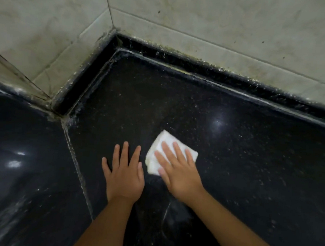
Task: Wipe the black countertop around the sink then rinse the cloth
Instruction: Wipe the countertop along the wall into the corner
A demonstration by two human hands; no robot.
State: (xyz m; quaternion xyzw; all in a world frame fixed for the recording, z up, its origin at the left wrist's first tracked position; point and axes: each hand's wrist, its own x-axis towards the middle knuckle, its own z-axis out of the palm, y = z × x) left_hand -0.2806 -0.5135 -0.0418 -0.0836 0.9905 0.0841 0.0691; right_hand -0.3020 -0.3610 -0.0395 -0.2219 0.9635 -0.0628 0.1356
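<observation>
The right hand (180, 175) presses flat, fingers straight, on the folded white cloth (168, 143); the left hand (124, 176) rests flat beside it; unwiped black countertop (254, 165) probably lies rightward.

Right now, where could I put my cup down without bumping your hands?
Bare black countertop stretches right of the right hand and its white cloth, up to the raised back edge. More lies between the fingertips and the corner. It's crowded only near the left hand, flat beside the cloth.

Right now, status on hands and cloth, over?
Right hand flat, pressing white cloth onto black countertop. Left hand flat on bare counter beside it. No sink in view. Nothing in the way.
</observation>
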